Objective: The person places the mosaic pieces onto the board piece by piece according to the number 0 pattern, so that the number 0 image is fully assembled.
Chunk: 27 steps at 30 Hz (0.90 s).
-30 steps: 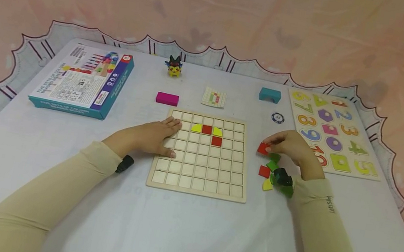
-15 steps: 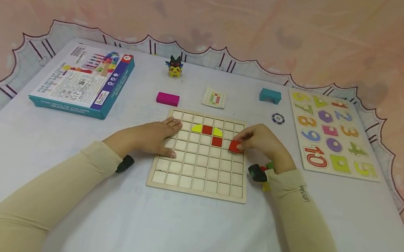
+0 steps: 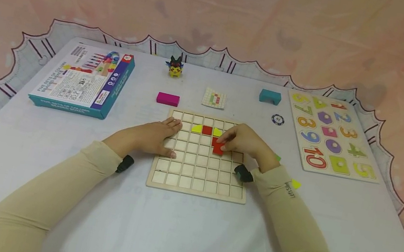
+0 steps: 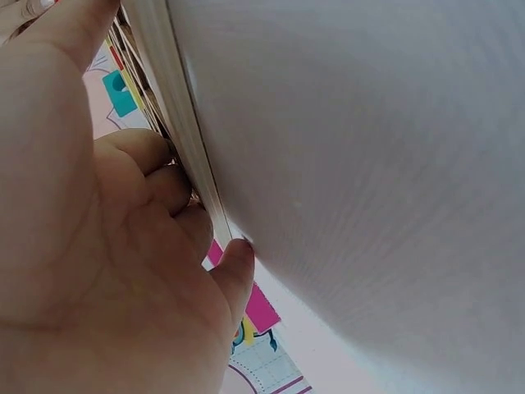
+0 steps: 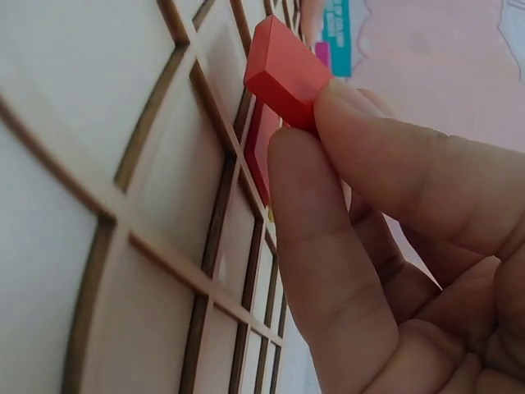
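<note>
Behind everything hangs a soft pink fabric backdrop with faint leaf and flower shapes (image 3: 222, 8), evenly lit, no hard shadows anywhere. Below it spreads a white cloth-covered table (image 3: 175, 229), smooth and pale, filling the lower part of the head view. Round the table's far edge runs a pale grey mat with a dark scalloped border and ruler-like tick marks (image 3: 32, 51), curving from left to right. The light is flat and bright across the whole surface.
</note>
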Each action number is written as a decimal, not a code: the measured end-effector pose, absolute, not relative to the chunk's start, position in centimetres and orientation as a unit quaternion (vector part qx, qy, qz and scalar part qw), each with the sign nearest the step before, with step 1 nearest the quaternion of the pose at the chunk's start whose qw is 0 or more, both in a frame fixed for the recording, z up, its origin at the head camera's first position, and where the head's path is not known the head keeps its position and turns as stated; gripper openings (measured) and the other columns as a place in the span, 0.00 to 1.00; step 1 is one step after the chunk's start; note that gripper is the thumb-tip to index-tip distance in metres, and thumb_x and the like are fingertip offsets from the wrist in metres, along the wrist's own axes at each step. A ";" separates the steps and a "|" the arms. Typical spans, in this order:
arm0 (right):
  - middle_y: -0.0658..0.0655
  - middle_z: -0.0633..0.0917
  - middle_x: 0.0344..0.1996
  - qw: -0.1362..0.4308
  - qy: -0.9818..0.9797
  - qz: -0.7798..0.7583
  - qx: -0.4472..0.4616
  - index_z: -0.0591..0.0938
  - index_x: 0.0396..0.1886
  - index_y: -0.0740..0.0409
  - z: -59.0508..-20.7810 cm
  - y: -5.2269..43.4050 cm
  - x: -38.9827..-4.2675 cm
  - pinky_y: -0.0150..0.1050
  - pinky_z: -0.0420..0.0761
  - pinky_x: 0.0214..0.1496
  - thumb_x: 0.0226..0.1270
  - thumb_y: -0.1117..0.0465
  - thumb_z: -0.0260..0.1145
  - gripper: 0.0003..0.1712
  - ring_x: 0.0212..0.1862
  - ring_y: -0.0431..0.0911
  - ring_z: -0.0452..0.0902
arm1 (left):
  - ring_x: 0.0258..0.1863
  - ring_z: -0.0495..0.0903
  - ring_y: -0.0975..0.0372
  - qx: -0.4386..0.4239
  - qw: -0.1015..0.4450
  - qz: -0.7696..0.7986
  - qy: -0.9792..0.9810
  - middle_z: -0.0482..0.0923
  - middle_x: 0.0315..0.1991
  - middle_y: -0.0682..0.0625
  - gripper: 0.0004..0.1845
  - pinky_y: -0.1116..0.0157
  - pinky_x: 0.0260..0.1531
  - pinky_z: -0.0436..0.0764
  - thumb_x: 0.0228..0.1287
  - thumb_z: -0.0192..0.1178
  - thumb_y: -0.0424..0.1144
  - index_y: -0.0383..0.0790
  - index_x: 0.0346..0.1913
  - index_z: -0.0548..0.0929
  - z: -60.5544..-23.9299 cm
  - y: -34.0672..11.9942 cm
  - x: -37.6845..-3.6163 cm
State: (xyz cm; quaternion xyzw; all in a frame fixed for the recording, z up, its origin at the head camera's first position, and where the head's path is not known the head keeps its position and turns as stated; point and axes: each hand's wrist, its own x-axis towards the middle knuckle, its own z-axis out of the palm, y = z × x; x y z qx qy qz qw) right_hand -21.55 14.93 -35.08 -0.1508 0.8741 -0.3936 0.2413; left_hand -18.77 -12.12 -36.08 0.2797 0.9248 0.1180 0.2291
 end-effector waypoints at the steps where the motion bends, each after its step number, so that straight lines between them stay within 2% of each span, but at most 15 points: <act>1: 0.54 0.84 0.32 0.244 0.873 -0.393 -0.152 0.86 0.36 0.66 -35.1 14.8 -21.5 0.32 0.73 0.40 0.49 0.72 0.68 0.11 0.35 0.43 0.73 | 0.73 0.35 0.50 0.281 0.228 0.117 0.925 0.39 0.73 0.42 0.51 0.52 0.70 0.45 0.57 0.58 0.59 0.34 0.72 0.44 -36.1 -12.2 -18.8; 8: 0.55 0.84 0.32 0.252 0.876 -0.383 -0.150 0.85 0.36 0.67 -35.1 14.1 -21.4 0.31 0.74 0.39 0.50 0.73 0.68 0.11 0.35 0.42 0.73 | 0.73 0.36 0.49 0.286 0.224 0.117 0.924 0.39 0.73 0.41 0.51 0.52 0.70 0.45 0.57 0.58 0.59 0.33 0.71 0.44 -36.1 -12.3 -18.9; 14: 0.56 0.84 0.35 0.251 0.886 -0.363 -0.145 0.85 0.36 0.65 -35.4 13.8 -21.4 0.33 0.74 0.43 0.51 0.71 0.68 0.10 0.37 0.43 0.74 | 0.73 0.36 0.50 0.286 0.225 0.117 0.924 0.39 0.73 0.41 0.52 0.52 0.70 0.45 0.57 0.58 0.59 0.33 0.72 0.44 -36.0 -12.3 -18.9; 27: 0.54 0.82 0.31 0.244 0.906 -0.312 -0.146 0.85 0.37 0.61 -34.6 13.8 -20.7 0.35 0.74 0.43 0.51 0.70 0.68 0.11 0.36 0.44 0.74 | 0.73 0.36 0.50 0.287 0.222 0.116 0.925 0.40 0.73 0.41 0.52 0.53 0.70 0.44 0.56 0.58 0.60 0.34 0.72 0.44 -36.2 -12.2 -18.8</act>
